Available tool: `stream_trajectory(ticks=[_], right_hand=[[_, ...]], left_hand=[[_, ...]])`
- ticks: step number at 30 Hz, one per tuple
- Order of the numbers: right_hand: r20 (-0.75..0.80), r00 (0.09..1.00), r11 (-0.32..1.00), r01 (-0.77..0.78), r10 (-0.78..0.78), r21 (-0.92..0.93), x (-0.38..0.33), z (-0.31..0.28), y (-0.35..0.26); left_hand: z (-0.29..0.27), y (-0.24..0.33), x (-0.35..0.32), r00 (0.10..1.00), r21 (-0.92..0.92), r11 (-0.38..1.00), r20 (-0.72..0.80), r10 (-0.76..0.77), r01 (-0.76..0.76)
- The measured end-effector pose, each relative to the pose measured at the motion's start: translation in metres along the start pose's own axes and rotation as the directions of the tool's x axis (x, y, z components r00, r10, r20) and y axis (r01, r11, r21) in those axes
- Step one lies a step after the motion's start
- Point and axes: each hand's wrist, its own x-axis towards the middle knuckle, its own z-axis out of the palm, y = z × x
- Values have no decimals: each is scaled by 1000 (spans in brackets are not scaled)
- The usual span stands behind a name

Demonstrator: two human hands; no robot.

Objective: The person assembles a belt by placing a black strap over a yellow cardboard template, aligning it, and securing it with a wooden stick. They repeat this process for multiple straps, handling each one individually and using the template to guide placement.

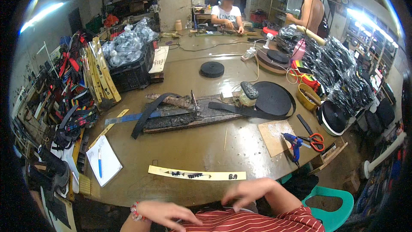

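Note:
My left hand (168,215), with a beaded bracelet at the wrist, is held in front of my striped shirt. Its fingers are stretched out, and nothing is in them. My right hand (249,191) hovers by the table's near edge, fingers loosely bent and apart, slightly blurred, also holding nothing. Just beyond both hands a pale yellow strip (214,175) with black handwritten marks lies flat; neither hand touches it. Farther in, a black webbing strap (148,118) crosses a dark, worn wooden board (171,123). Another strap runs from a big black webbing roll (272,99) onto that board.
At right lie a blue glue gun (294,144) and orange-handled scissors (316,141). A notepad with a pen (100,163) is at left. A smaller webbing roll (212,69) and a glass jar (248,94) stand mid-table. Two people are at the far side. A green chair (339,202) is beside me.

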Motion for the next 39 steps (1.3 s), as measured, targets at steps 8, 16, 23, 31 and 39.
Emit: stream_trajectory(ticks=[8,16,23,31,39], right_hand=[[-345,909,972,215,-235,-96,29,15,-60],[12,864,806,465,-504,367,8,-30,-115],[-350,793,867,448,-498,-218,6,-32,-96],[179,913,911,313,-366,267,10,-20,-94],[-628,774,991,130,-83,29,-14,-56,-76]], left_hand=[[7,-21,-4,949,477,864,-166,269,-161],[4,32,1,814,-71,850,258,521,-522],[-12,3,-21,629,235,735,-394,671,-636],[2,12,-9,975,103,991,213,67,-91],[-46,-1,-36,763,-79,882,-542,352,-464]])
